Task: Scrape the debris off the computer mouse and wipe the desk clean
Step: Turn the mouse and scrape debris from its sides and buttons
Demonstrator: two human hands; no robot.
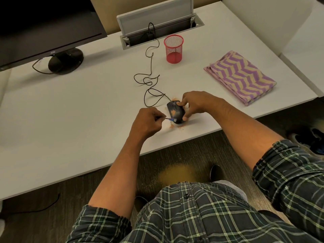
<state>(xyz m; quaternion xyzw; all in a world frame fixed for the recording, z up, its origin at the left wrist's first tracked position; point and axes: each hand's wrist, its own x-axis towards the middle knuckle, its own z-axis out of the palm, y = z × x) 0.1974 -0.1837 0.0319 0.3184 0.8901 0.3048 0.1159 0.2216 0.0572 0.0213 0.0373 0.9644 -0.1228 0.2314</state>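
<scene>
A black wired computer mouse (175, 111) lies near the front edge of the white desk (73, 106), with orange debris (173, 112) on its top. More orange crumbs (172, 126) lie on the desk around it. My right hand (194, 104) grips the mouse from the right, thumb at its rear and a finger at its front. My left hand (146, 123) pinches a thin scraper with a blue tip (171, 119), whose tip touches the mouse's near left side. A folded purple and cream zigzag cloth (240, 77) lies to the right.
The mouse cable (149, 79) loops back to an open cable hatch (157, 23). A red mesh pen cup (173, 49) stands behind the mouse. A black monitor (45, 23) on its stand fills the back left. Orange powder (177, 173) lies on the floor below the desk edge.
</scene>
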